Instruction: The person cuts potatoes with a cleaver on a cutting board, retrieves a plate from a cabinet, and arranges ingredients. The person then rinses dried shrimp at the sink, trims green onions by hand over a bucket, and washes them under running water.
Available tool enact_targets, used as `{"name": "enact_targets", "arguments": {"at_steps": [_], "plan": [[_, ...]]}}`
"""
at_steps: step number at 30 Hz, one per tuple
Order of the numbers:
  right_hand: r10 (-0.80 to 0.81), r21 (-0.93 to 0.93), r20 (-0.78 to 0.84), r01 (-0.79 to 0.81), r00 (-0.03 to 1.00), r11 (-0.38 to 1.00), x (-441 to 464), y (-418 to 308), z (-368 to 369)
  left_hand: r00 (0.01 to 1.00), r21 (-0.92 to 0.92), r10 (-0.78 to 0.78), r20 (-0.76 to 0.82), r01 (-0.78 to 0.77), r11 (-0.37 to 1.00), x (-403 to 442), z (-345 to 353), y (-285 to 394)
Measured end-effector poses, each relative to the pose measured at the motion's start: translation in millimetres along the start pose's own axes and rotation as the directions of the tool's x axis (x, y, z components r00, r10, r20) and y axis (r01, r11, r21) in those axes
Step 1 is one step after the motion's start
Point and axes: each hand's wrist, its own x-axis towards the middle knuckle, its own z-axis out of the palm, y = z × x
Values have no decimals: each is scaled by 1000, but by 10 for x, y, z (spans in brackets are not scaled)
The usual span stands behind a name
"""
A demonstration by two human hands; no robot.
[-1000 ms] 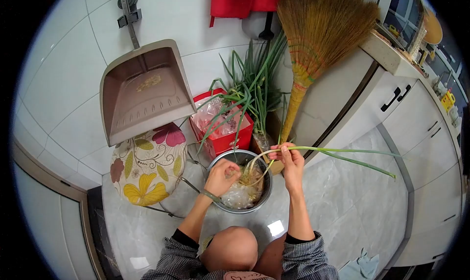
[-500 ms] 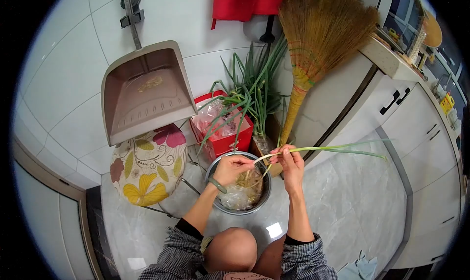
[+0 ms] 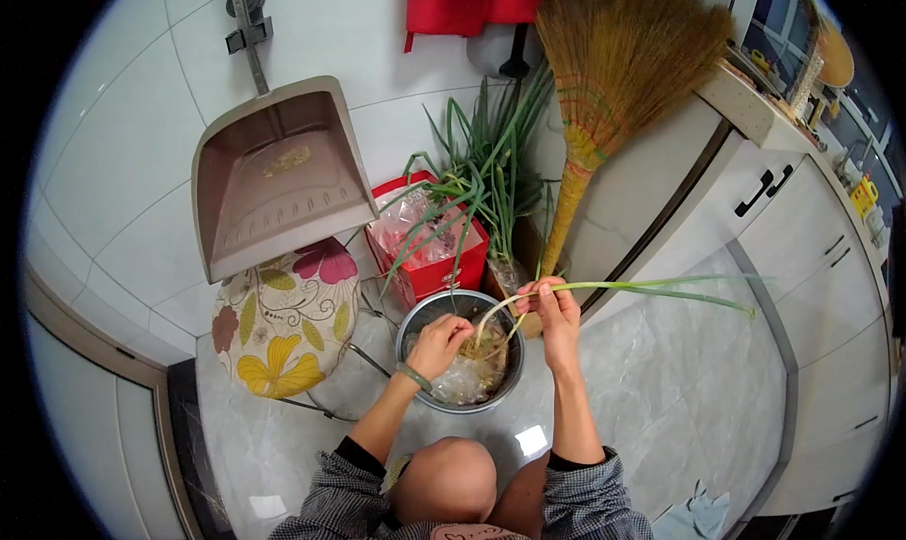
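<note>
My right hand (image 3: 553, 315) is closed round the stalk of a green onion (image 3: 604, 284), whose green leaves stretch out to the right. Its pale lower end curves left and down over a round metal bin (image 3: 512, 370). Above the bin's left side, my left hand (image 3: 438, 344) has its fingers pinched together; what they hold, if anything, is too small to make out. A green bangle circles the left wrist. Inside the bin lie clear plastic (image 3: 458, 382) and yellowish-brown scraps.
Behind the bin stands a red box (image 3: 434, 278) with plastic bags, beside a bunch of green onions (image 3: 500, 167). A broom (image 3: 576, 163) leans at the right. Left are a dustpan (image 3: 283, 196) and a floral stool (image 3: 288, 323). White cabinets (image 3: 793, 229) line the right.
My left hand has moved from the onion's pale end down and left over the bin. The onion's lower end, held out straighter half a second ago, now curves down. My right hand has barely moved.
</note>
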Motion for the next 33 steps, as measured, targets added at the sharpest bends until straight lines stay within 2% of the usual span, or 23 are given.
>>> {"name": "enact_targets", "arguments": {"at_steps": [1,3,4,6,7,9,10,12,13,15,19,21,25,27,28,31,33], "plan": [[-9,1,-3,9,1000,1000,0,13,2,1000,-1,-1,1,1,1000,-38,15,-61],[-6,6,-23,6,1000,1000,0,-23,-2,997,141,77,6,-77,987,-126,66,-286],[-5,11,-43,5,999,1000,5,-47,-4,997,143,76,6,-76,987,-189,96,-430],[-10,13,-44,11,999,1000,12,-95,-21,986,258,164,40,-168,951,-291,135,-664],[-15,13,-46,16,999,1000,10,-105,-28,986,259,164,42,-169,951,-296,97,-605],[-10,32,-44,12,999,999,8,-107,-31,999,164,-16,36,10,986,-316,13,-471],[-6,50,-37,7,999,999,8,-106,-30,999,163,-16,36,10,987,-282,-7,-369],[1,61,-32,1,1000,998,7,-101,-28,948,216,240,-208,-195,957,-153,-10,-182],[7,71,-25,-5,1000,997,9,-101,-23,948,215,239,-212,-193,957,-109,-24,-169],[10,90,-22,-8,1000,996,-1,-118,-8,999,-25,39,7,-39,999,-37,-56,-151],[10,110,-12,-9,1000,994,-12,-157,-2,997,71,79,18,-80,994,44,-110,30],[3,106,-11,-2,1000,994,-13,-161,-2,1000,49,20,-17,-19,999,97,-113,200],[-3,95,3,3,1000,995,-21,-178,5,997,-76,56,56,-51,996,170,-94,221],[-3,96,6,2,1000,995,-22,-183,2,989,115,143,39,-147,983,183,-64,98],[-2,98,6,2,1000,995,-24,-182,2,989,115,143,37,-146,983,176,-65,131],[-6,97,10,5,1000,995,-29,-189,1,996,56,93,-16,-92,994,164,-47,206],[-16,102,15,14,1000,995,-35,-202,-6,977,-23,211,30,-211,977,154,-2,133]]}}
